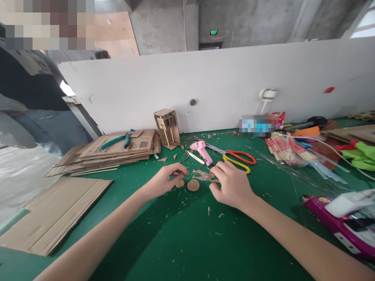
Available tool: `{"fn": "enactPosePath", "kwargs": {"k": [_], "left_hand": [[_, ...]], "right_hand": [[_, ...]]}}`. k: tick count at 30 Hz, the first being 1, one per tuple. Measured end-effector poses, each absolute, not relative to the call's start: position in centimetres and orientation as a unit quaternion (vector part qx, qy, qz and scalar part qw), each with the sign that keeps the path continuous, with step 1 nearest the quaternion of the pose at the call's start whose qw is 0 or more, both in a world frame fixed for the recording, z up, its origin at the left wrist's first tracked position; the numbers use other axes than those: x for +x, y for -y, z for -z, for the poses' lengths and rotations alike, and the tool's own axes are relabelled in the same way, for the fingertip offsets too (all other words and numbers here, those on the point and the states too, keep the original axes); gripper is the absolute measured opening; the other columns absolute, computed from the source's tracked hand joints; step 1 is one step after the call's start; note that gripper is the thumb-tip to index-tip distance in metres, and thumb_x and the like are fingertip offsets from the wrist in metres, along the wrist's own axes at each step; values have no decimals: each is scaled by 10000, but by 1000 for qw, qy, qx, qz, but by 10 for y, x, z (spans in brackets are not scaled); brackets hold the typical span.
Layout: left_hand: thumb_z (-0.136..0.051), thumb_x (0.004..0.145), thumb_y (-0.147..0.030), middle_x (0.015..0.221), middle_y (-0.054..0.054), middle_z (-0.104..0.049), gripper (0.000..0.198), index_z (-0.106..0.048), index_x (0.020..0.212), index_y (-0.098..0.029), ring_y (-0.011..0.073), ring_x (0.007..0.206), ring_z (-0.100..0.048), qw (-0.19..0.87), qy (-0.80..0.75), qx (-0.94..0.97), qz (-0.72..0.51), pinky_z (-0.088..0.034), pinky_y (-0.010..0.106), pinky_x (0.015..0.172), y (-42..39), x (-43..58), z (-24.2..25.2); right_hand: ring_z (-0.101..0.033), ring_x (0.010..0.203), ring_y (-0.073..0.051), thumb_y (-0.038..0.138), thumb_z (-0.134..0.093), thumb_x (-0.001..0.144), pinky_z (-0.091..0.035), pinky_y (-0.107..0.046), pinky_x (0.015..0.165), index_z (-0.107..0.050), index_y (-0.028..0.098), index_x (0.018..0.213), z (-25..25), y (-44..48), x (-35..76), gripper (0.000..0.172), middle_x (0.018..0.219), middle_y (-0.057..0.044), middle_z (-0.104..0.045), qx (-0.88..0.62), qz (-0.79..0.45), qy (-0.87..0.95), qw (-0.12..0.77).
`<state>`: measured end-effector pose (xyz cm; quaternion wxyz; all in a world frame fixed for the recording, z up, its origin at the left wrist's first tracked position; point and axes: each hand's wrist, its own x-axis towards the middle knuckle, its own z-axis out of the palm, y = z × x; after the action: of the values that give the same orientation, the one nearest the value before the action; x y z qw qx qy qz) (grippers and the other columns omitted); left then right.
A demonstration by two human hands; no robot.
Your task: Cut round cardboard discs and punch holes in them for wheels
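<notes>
Two hands are meeting over the middle of the green worktop (181, 242). The left hand (165, 181) is pinching a thin stick (179, 173) between thumb and fingertips, its grip clenched on it. The right hand (231, 185) is curling its fingers around a small irregular cardboard piece (203, 175), which is lying flat on the worktop between both hands; whether that grip is actually closed on it I cannot tell. Two cardboard discs (193, 185) are lying just near of the piece, one beside the left fingertips.

The piece is probably very light, stiff enough to keep its shape, yet easy to crease or tear at its narrow prongs, so holding it at the broader body by the edges seems safest. The stick looks slender and snappable.

Just beyond are lying a pink glue gun (201, 150) and scissors (238, 159). Far left, pliers (115, 141) are resting on a cardboard stack (117, 154), with a small cardboard box model (167, 127) standing beside it; what it holds is not visible. No other container is showing clearly.
</notes>
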<state>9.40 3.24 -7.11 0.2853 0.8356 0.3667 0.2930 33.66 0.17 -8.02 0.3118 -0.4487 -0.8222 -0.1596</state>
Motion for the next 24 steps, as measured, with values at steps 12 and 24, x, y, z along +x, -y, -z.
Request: {"fn": "enactPosePath", "kwargs": {"k": [12,24], "left_hand": [[-446,896,-195,1003,56,-643,153,-575,978,-186,161,900,-606,257,-377,847,-273,-492,257,670,-26,100,69],[-483,898,-227,950,36,-682,136,-594,967,-188,154,873,-648,233,-396,817,-349,-519,273,759,-25,108,80]], "right_hand": [[-458,730,-195,179,-499,689,-297,-303,567,-629,150,768,80,1,336,155,765,-55,-591,-434,152,843,280],[-457,733,-197,170,-495,717,-291,-301,558,-621,147,776,84,3,332,141,759,-57,-579,-444,177,834,275]]}}
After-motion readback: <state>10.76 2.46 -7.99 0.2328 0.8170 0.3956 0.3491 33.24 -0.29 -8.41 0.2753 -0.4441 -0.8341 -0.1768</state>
